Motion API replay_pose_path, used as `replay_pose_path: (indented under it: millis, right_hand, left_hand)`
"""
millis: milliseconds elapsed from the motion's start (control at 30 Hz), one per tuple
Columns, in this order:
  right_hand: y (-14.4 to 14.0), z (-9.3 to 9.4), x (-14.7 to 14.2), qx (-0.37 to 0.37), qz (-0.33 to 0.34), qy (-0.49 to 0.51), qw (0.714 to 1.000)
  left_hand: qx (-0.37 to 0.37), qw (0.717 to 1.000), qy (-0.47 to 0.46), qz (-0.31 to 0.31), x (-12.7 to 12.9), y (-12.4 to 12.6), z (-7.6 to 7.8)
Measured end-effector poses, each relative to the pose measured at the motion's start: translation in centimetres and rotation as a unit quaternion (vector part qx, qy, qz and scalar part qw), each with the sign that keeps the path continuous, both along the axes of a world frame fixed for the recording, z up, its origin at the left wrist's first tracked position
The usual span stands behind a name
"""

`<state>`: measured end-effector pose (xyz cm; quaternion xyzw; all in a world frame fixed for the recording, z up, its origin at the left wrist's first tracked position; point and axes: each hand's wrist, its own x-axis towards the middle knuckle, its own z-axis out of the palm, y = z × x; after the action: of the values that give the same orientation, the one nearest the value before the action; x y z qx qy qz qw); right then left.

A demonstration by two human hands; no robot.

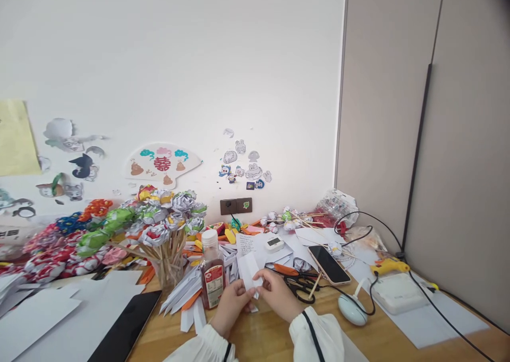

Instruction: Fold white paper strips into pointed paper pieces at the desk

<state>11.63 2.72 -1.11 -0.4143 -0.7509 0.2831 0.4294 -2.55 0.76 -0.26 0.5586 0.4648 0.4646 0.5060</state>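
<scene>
Left hand and right hand close together at the near edge of the wooden desk, both pinched onto a small white folded paper strip standing upright between the fingertips. White ruffled sleeves at both wrists, the right one with a dark stripe.

Just left of the hands, a clear plastic bottle with reddish liquid, red label and white cap, standing upright. Around its base, a fan of cut white and orange paper strips. Further left, a clear jar of wooden sticks topped with folded paper flowers, and beyond it a heap of red, green, blue and orange paper flowers. At near left, large white sheets and a dark tablet lying flat.

Just right of the hands, black-handled scissors, then a dark smartphone with an orange rim. Nearer and right, a pale blue computer mouse with a black cable. At far right, a yellow glue gun resting above a white rectangular box. Behind the hands, a small white digital timer on loose papers.

On the far white wall, cartoon stickers and a fan-shaped paper cutout.
</scene>
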Motion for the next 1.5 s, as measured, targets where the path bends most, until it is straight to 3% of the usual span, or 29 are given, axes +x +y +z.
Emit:
replay_pose_path:
  millis: [267,600,1367,1500]
  right_hand:
    - [0.1,-0.2,-0.2,-0.026,0.012,0.042,0.999]
    - [1.0,-0.9,0.0,-0.032,-0.001,0.079,0.996]
    - [0.1,-0.3,-0.3,-0.031,-0.024,0.046,0.998]
    - [0.5,-0.7,-0.2,-0.031,-0.023,0.039,0.998]
  left_hand:
    - [0.017,1.000,-0.005,0.022,0.0,0.0,-0.1]
    - [-0.004,0.996,-0.043,-0.084,0.1,-0.4,0.4]
    - [-0.006,0.999,-0.048,0.009,0.5,0.3,-1.0]
    - [0.072,0.996,-0.018,0.044,0.2,0.0,-0.4]
